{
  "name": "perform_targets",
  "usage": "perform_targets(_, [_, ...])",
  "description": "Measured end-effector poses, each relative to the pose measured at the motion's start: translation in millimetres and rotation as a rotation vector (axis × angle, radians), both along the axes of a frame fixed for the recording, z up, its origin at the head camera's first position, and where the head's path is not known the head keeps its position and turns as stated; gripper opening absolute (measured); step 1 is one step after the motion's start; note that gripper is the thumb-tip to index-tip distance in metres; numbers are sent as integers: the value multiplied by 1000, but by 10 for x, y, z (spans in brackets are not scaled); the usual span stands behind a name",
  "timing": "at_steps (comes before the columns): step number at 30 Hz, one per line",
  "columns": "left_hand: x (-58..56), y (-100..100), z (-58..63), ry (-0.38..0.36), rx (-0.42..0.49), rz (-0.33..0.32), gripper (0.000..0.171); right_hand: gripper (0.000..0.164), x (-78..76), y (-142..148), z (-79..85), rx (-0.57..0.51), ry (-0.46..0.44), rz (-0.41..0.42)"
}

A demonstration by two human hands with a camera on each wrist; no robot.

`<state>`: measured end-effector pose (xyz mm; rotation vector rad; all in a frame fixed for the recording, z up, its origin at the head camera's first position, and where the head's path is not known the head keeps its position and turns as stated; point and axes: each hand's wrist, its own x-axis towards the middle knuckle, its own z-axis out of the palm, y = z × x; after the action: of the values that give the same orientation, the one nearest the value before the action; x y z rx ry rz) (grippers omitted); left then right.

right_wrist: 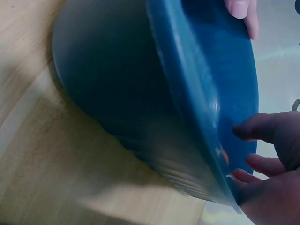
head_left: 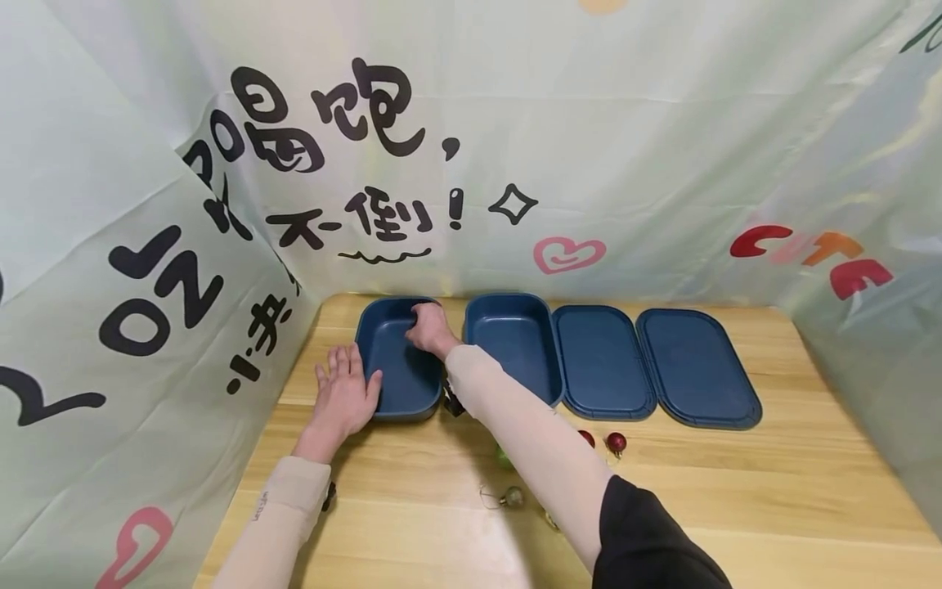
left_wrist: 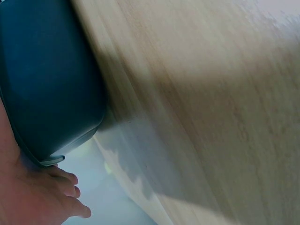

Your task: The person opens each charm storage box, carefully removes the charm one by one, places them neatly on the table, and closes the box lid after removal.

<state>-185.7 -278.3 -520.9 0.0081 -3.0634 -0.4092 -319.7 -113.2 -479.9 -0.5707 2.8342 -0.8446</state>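
A deep, dark blue rectangular box (head_left: 401,368) with rounded corners stands at the left of the wooden table. My left hand (head_left: 341,393) lies along its left side, fingers straight, with the thumb at the rim. Past the right rim reaches my right hand (head_left: 432,327), its fingers inside the box. The right wrist view shows that right hand (right_wrist: 276,173) at the rim with spread, slightly bent fingers; a small red-orange patch (right_wrist: 226,156) shows beside them, mostly hidden. In the left wrist view, the left fingers (left_wrist: 65,185) extend beyond the box's corner.
A second blue box (head_left: 508,327) stands to the right, then two flat blue lids (head_left: 603,360) side by side. Red baubles (head_left: 616,443), a green ball (head_left: 504,458) and a silvery bauble (head_left: 513,496) lie in front. A printed cloth (head_left: 648,164) walls the table.
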Motion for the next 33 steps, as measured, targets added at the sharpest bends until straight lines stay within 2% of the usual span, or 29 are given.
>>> perform_targets(6, [2, 0, -36, 13, 6, 4, 77, 41, 57, -18, -34, 34, -21, 48])
perform_targets(12, [1, 0, -27, 3, 10, 5, 78, 18, 104, -48, -89, 65, -11, 110])
perform_targets(17, [-4, 5, -18, 0, 14, 9, 77, 9, 114, -90, -157, 92, -18, 149])
perform_targets(20, [-6, 6, -25, 5, 18, 9, 77, 10, 134, -116, -189, 96, -26, 155])
perform_targets(25, [-10, -2, -28, 7, 27, 7, 77, 24, 162, -154, -224, 91, -38, 147])
perform_targets(33, [-19, -12, -20, 9, 29, 7, 77, 31, 212, -174, -256, 59, -36, 143])
